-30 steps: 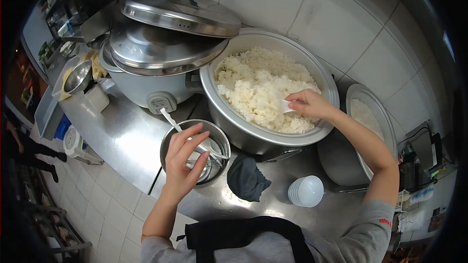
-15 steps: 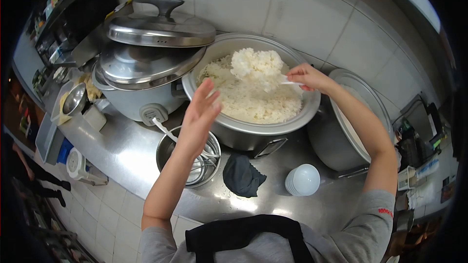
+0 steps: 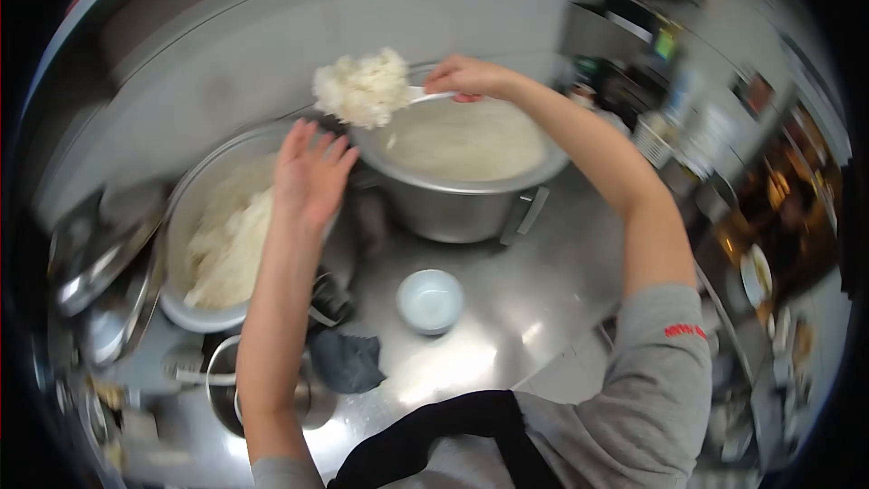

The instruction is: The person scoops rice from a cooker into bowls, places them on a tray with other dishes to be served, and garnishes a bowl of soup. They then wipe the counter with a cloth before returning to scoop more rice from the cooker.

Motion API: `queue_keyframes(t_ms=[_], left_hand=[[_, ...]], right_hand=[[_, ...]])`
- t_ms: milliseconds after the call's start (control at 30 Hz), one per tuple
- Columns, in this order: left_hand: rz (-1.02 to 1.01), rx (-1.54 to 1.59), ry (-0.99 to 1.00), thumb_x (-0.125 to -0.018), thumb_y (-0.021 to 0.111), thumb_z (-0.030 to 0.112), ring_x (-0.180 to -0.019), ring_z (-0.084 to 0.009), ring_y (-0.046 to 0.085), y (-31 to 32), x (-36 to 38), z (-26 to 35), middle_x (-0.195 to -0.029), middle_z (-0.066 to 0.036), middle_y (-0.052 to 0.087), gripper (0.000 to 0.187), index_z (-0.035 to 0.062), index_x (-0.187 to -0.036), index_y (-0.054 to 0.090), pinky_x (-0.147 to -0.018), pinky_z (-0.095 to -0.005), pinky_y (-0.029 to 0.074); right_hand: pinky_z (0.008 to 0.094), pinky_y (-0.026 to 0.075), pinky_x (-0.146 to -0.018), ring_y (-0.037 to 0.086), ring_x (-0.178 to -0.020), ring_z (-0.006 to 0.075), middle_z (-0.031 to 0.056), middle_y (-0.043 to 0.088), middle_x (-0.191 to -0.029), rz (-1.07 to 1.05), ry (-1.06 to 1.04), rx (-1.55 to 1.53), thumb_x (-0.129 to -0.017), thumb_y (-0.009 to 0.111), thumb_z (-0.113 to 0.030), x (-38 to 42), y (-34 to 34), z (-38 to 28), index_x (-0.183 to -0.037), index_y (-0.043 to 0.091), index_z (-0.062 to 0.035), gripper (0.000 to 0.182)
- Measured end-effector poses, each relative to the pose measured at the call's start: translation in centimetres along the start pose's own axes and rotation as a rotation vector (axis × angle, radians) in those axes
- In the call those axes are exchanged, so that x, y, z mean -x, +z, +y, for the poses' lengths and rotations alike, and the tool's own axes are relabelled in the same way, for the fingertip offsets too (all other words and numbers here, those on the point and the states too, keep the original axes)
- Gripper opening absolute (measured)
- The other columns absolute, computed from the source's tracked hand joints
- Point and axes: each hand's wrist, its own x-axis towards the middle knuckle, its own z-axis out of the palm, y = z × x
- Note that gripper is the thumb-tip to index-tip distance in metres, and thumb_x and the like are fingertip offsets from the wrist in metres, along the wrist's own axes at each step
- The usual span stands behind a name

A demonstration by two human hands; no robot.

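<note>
My right hand (image 3: 468, 78) is closed round the white handle of a rice paddle (image 3: 432, 95). A large mound of cooked rice (image 3: 364, 88) covers the paddle's blade, held up over the left rim of the right-hand rice cooker (image 3: 453, 208). That pot has pale rice in it, blurred by motion. My left hand (image 3: 312, 172) is empty, fingers spread, just below the mound and between the two pots. Beside it on the left stands another rice cooker (image 3: 181, 308), with more rice (image 3: 231, 258) inside, partly hidden by my forearm.
On the steel counter (image 3: 507, 308) are stacked white bowls (image 3: 430, 301), a dark cloth (image 3: 348, 362) and a metal pot (image 3: 222, 380) with utensils. Metal lids (image 3: 109, 290) rest at the left. A tiled wall (image 3: 272, 45) closes off the back; shelves and kitchenware stand at the right.
The view has swung right. My right hand has carried the loaded paddle from above the left pot to the right pot's rim. My left hand has followed, staying spread below the rice.
</note>
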Motion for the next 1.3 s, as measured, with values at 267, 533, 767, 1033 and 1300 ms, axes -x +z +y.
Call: queue_keyframes(t_ms=[267, 533, 767, 1033, 1300], left_hand=[[-0.1, -0.154, -0.199, -0.089, 0.055, 0.026, -0.125, -0.0279, 0.033, 0.5, -1.6, -5.6, -0.131, -0.015, 0.037, 0.041, 0.0041, -0.123, 0.046, -0.104, -0.0427, 0.03], [-0.108, -0.43, 0.152, -0.092, 0.048, 0.022, -0.126, -0.0221, 0.037, -0.1, 8.4, 3.7, -0.137, -0.011, 0.038, 0.05, 0.0022, -0.136, 0.034, -0.103, -0.0383, 0.033], [0.306, -0.83, 0.807, -0.088, 0.051, 0.017, -0.126, -0.0187, 0.036, -7.8, 22.2, 13.5, -0.137, -0.01, 0.04, 0.045, 0.0019, -0.13, 0.043, -0.1, -0.0341, 0.031], [0.536, -0.985, 0.75, -0.085, 0.055, 0.021, -0.127, -0.0211, 0.038, -13.6, 31.3, 11.9, -0.137, -0.012, 0.042, 0.039, 0.0025, -0.119, 0.053, -0.098, -0.0335, 0.034], [0.673, -0.931, 0.752, -0.084, 0.055, 0.017, -0.124, -0.0209, 0.041, -17.7, 34.4, 12.0, -0.135, -0.014, 0.043, 0.034, 0.003, -0.116, 0.056, -0.097, -0.033, 0.036]], right_hand=[[0.0384, 0.052, -0.062, 0.066, -0.072, 0.0278, 0.0111, 0.067, -0.078, 0.285, 0.155, 1.254, -0.072, 0.061, -0.016, 7.5, 0.0, 8.1, -0.08, 0.068, -0.0091, 0.013], [0.0413, 0.051, -0.062, 0.065, -0.073, 0.0298, 0.0133, 0.065, -0.077, 0.412, 0.013, 1.373, -0.076, 0.056, -0.012, 9.6, -3.5, 7.2, -0.083, 0.064, -0.0078, 0.011], [0.0471, 0.045, -0.059, 0.063, -0.067, 0.0334, 0.0148, 0.063, -0.069, 0.638, -0.341, 0.664, -0.086, 0.05, -0.016, -0.5, 2.0, -1.3, -0.095, 0.056, -0.008, 0.013], [0.0432, 0.048, -0.065, 0.064, -0.068, 0.0299, 0.0126, 0.064, -0.073, 0.43, -0.475, 1.082, -0.073, 0.061, -0.022, -16.0, 16.9, -10.5, -0.074, 0.065, -0.006, 0.017], [0.0416, 0.05, -0.063, 0.063, -0.07, 0.0307, 0.0128, 0.065, -0.072, 0.099, -0.555, 1.095, -0.076, 0.06, -0.023, -19.0, 22.7, -13.0, -0.076, 0.065, -0.0054, 0.019]])
